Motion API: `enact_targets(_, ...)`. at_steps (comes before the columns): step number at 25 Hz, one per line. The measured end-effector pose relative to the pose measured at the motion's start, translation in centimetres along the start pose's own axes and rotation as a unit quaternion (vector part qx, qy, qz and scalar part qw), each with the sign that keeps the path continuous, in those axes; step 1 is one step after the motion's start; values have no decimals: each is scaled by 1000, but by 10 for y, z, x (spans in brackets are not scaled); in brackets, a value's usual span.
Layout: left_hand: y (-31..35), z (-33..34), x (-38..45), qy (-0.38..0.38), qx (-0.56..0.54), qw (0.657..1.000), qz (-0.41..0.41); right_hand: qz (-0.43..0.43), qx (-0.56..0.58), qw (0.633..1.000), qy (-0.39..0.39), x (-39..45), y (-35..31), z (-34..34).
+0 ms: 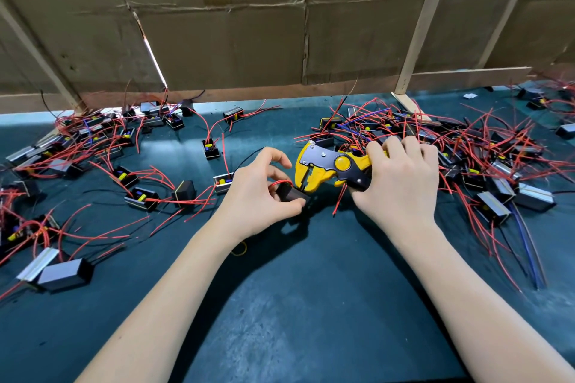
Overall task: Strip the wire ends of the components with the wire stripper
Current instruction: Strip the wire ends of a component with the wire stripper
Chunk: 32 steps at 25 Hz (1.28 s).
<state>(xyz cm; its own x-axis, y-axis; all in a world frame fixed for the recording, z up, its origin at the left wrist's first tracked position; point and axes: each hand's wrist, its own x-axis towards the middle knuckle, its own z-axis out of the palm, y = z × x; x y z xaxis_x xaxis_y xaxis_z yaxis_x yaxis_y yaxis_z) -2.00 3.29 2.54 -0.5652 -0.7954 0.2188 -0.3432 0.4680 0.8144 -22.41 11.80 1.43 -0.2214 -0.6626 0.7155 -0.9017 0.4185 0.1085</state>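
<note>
A small black component (291, 193) is pinched between the thumb and fingers of the left hand (261, 193) just above the middle of the dark green bench (311, 305). Its red wire (280, 182) is looped up towards the open jaws of a yellow wire stripper (329, 169), whose handles are gripped by the right hand (401, 177). More components with red wires are scattered to the left (93, 158), and a denser tangled heap (466, 149) is seen to the right. Cardboard sheets (224, 31) are propped behind the bench.
</note>
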Motion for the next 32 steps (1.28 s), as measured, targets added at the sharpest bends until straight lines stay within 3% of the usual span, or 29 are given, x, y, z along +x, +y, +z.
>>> enact_targets(7,3,-3,-1,-30,22,999,-2,-23,59,995,-75,3,4,1)
enact_targets(12,0,-7,0,-24,19,999,10,1,60,996,-60,1,5,4)
enact_targets(16,-6,-6,1,-18,105,993,55,78,70,994,-28,-1,14,10)
enact_targets(20,-7,8,3,36,234,965,116,141,125,982,-31,1,21,10)
enact_targets(23,-4,25,2,-38,179,973,142,125,130,983,-38,0,18,9)
enact_targets(25,-2,29,1,-82,204,961,169,127,137,982,-32,-1,14,8)
enact_targets(27,0,16,2,-20,255,945,203,153,159,975,-30,2,13,5)
enact_targets(29,-2,-11,5,97,280,932,209,175,219,960,-20,4,13,-2)
enact_targets(31,-12,-43,7,174,310,920,162,170,334,927,-5,5,11,-12)
enact_targets(32,-18,-57,7,176,328,921,116,159,401,902,-13,5,9,-16)
